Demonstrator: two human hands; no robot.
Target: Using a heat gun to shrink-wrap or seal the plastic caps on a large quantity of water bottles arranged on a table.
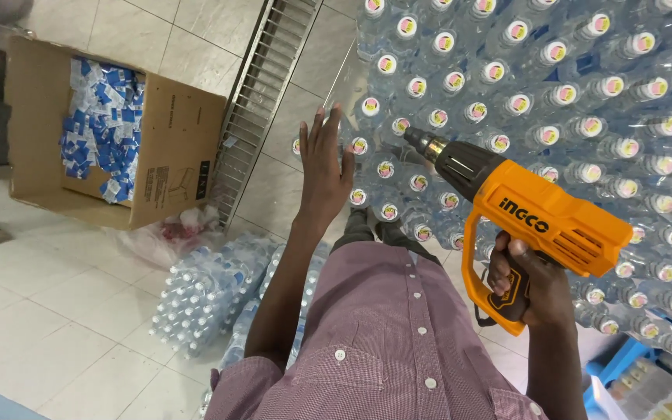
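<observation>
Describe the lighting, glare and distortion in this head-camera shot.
Head view: bright, even indoor light with only soft shadows; shiny glare on the wrapped water bottles; wide-angle bending makes the drain grate lean; left hand, right hand and orange heat gun look sharp; no evident motion blur.

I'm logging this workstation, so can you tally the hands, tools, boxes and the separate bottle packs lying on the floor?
Bare hands: 2, the open left hand by the stacked clear plastic bottles, the right hand gripping the tool
Orange and black heat gun: 1
Brown cardboard box of blue and white labels: 1
Shrink-wrapped bottle packs on the floor: at least 2
Total: 6
</observation>
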